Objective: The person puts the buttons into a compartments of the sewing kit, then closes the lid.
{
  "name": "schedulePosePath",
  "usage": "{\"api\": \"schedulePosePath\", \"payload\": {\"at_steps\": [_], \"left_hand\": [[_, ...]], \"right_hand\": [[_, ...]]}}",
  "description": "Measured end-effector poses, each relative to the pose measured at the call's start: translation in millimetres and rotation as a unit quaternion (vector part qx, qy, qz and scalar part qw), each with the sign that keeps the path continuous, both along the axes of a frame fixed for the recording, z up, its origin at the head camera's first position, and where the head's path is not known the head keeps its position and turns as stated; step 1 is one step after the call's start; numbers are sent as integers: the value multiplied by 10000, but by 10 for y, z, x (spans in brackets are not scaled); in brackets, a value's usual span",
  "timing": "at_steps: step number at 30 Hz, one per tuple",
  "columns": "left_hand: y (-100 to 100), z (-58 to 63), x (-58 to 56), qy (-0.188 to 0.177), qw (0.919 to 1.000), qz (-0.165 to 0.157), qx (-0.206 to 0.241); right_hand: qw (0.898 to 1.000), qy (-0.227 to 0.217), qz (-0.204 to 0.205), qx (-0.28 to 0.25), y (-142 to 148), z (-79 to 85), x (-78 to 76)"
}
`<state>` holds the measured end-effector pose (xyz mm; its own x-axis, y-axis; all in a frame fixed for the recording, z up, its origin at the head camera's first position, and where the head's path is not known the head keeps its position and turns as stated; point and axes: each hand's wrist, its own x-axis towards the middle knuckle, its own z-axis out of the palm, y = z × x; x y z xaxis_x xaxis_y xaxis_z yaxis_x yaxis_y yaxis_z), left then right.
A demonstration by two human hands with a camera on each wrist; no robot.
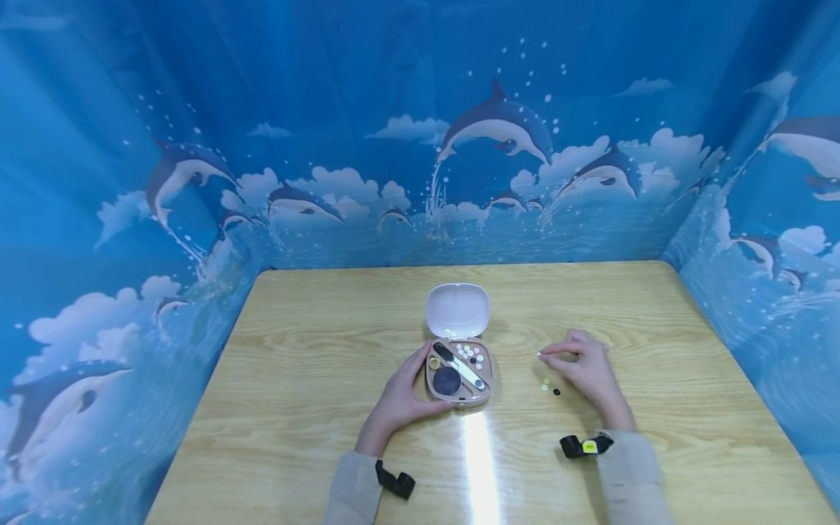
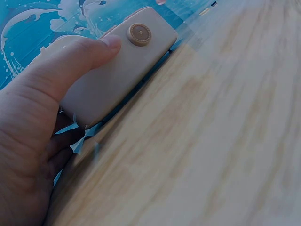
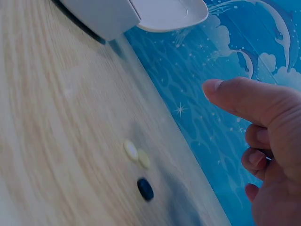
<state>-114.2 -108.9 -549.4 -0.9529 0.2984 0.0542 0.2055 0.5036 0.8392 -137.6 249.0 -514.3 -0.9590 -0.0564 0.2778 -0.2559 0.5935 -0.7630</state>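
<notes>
In the head view, my left hand (image 1: 402, 397) holds an open sewing box (image 1: 474, 401) on the table, thumb at its front and fingers along its left side. The left wrist view shows the thumb (image 2: 89, 56) pressed on the box's front wall beside a round catch (image 2: 139, 34). White buttons (image 1: 469, 351), a black-and-white tool (image 1: 464, 368) and a dark round piece (image 1: 447, 380) lie inside. To the right, my right hand (image 1: 588, 370) pinches a small white button (image 1: 540, 354) above the table. Two pale buttons (image 3: 130, 150) and a black button (image 3: 145, 189) lie below that hand.
The box's white lid (image 1: 457, 310) stands raised at its back. A wooden table (image 1: 308, 350) carries everything, with a dolphin-print curtain (image 1: 367, 146) around its back and sides. Black wrist straps (image 1: 396, 481) sit on both sleeves.
</notes>
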Motion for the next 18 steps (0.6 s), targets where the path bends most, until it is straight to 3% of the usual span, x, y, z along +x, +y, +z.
{"api": "schedulePosePath", "payload": {"at_steps": [5, 18], "left_hand": [[-3, 4, 3, 3, 10000, 7, -4], [-7, -6, -2, 59, 10000, -19, 15]], "right_hand": [[9998, 91, 156, -35, -125, 38, -41], [9983, -153, 563, -40, -432, 102, -126]]}}
